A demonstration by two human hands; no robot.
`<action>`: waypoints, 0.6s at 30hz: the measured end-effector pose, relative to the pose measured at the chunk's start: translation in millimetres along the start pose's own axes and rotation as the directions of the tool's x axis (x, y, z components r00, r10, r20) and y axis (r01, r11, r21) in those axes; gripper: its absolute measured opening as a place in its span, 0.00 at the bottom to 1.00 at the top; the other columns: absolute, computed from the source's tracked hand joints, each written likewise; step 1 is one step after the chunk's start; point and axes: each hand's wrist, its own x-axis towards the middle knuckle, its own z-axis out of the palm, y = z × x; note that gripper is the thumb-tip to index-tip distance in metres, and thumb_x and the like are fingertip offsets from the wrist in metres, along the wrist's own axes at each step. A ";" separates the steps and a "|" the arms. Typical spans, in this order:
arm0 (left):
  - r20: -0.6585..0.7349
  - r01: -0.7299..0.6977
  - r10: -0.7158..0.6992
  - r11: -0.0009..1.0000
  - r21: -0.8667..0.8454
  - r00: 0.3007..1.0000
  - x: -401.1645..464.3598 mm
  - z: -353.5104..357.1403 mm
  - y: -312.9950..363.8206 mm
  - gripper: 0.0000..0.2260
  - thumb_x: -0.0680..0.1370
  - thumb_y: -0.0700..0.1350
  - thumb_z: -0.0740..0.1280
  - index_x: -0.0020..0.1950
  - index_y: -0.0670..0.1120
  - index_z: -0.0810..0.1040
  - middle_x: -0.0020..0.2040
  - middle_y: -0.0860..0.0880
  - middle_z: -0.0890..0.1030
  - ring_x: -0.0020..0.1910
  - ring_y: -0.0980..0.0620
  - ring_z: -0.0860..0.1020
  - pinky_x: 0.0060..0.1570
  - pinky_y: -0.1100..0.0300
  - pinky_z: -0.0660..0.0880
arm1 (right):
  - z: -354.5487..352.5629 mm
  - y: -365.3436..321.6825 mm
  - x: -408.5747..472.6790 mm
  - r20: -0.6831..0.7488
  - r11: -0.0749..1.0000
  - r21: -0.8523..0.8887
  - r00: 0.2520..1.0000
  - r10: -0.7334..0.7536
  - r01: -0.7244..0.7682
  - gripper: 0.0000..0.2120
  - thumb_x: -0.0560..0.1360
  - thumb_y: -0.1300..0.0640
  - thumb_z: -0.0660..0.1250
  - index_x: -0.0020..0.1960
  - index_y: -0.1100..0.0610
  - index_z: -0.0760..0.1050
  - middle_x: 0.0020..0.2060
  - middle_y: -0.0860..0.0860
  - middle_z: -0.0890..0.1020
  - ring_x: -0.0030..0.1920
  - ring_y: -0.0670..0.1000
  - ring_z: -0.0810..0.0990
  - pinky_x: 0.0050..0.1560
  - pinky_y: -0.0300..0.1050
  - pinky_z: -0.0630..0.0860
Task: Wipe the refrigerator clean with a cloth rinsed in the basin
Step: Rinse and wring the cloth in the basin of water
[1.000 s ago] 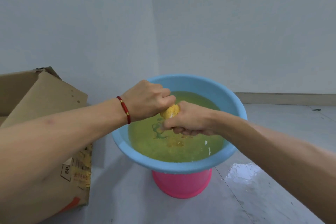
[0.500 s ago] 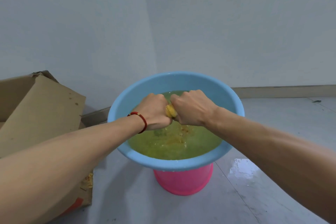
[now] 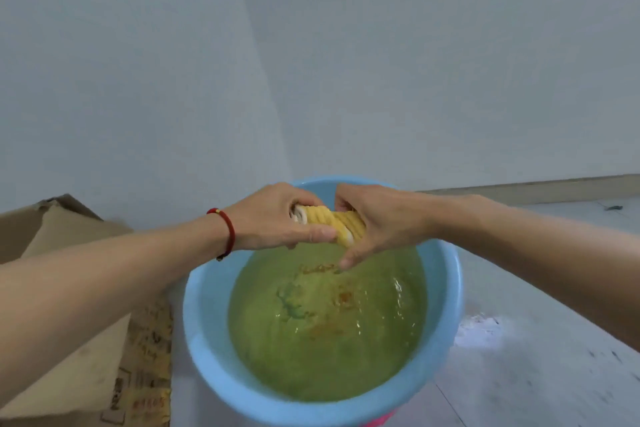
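— Since half a second ago we see the head camera has tipped down and closer: the blue basin point(image 3: 204, 357) fills the lower middle of the view, and both hands have risen from over the water to its far rim.

— Agreed. We take the grey-white walls point(image 3: 138, 62) first, meeting in a corner above the basin, then the pale floor point(image 3: 536, 374) with a wet glossy patch point(image 3: 479, 329) just right of the basin.

— Left of it we have the cardboard box point(image 3: 69, 340), printed side facing the basin and near it. Whether they touch we cannot tell; the arm covers that edge.

— The basin holds murky yellow-green water point(image 3: 325, 333), rippled, with orange and green flecks. A sliver of pink support point(image 3: 377, 421) shows under its near rim.

— Now the hands. Our left hand point(image 3: 273, 218), red string bracelet point(image 3: 228, 236) on its wrist, curls fingers and thumb round one end of the yellow cloth point(image 3: 332, 222).

— And our right hand point(image 3: 384, 222) grips the other end, thumb pointing down toward the water. The cloth is twisted into a ropy roll between the two fists, held above the water at the far side of the basin, not in it.
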 end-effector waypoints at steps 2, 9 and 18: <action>0.007 -0.051 0.051 0.999 0.000 0.999 0.8 -33.8 20.8 0.16 0.70 0.56 0.79 0.56 0.56 0.85 0.49 0.54 0.85 0.46 0.53 0.84 0.49 0.57 0.81 | -39.6 2.8 -11.6 0.086 0.992 0.120 0.996 0.035 -0.045 0.25 0.67 0.38 0.81 0.52 0.50 0.74 0.44 0.45 0.81 0.43 0.47 0.79 0.40 0.43 0.75; -0.289 -0.127 -0.017 0.873 -0.470 0.957 2.2 -124.4 149.0 0.14 0.70 0.30 0.78 0.40 0.47 0.79 0.43 0.46 0.84 0.46 0.45 0.84 0.50 0.48 0.82 | -166.9 -5.0 -101.5 0.215 0.369 0.901 0.973 0.081 -0.229 0.20 0.81 0.48 0.70 0.62 0.63 0.79 0.50 0.55 0.83 0.50 0.52 0.82 0.55 0.48 0.79; -0.042 -0.293 0.302 0.866 -0.406 0.952 -36.7 -280.4 384.4 0.14 0.76 0.30 0.70 0.40 0.47 0.73 0.49 0.50 0.84 0.49 0.49 0.82 0.52 0.54 0.80 | -356.8 -140.1 -269.2 0.122 -0.028 0.984 0.543 0.830 -0.179 0.18 0.82 0.56 0.63 0.70 0.60 0.74 0.65 0.63 0.79 0.58 0.62 0.83 0.61 0.62 0.81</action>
